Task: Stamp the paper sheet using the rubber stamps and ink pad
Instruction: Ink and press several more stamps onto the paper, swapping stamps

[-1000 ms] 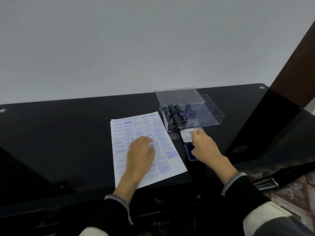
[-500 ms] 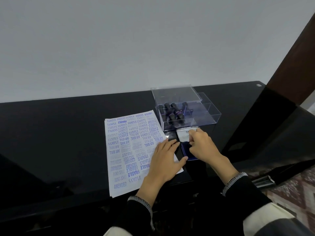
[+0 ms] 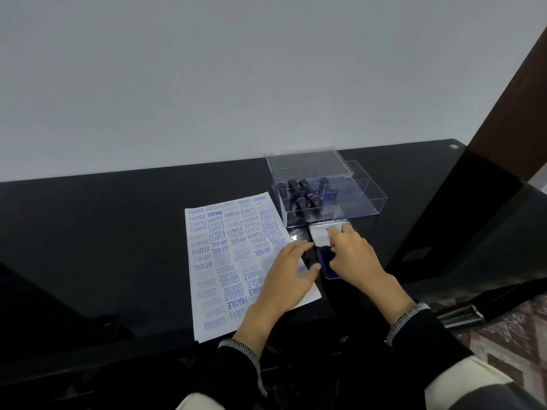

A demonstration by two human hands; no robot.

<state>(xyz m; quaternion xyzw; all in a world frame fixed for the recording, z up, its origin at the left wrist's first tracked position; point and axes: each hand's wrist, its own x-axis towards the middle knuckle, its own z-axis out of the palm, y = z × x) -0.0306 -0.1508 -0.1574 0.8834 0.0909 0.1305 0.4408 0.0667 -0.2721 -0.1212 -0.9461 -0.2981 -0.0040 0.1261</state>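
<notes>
Left hand [image 3: 285,279]: shifted from mid-sheet to the paper sheet [image 3: 236,261]'s right edge, fingers straight, slightly spread, pressing flat; sheet nearly filled with blue imprints. Right hand [image 3: 353,255]: fingers curled on the ink pad [image 3: 325,266]'s raised lid, apparently closing it. Rubber stamps [image 3: 300,196]: beyond the fingertips, in clear box [image 3: 355,199]. Surface: glossy black table [image 3: 118,232]; grey wall [image 3: 236,69] behind.

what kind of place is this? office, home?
Probably a home room set up as a desk, though I can't be sure. A glossy black table stands against a bare white wall, a patterned carpet shows at lower right, and a stamped paper sheet lies beside a clear stamp box.
</notes>
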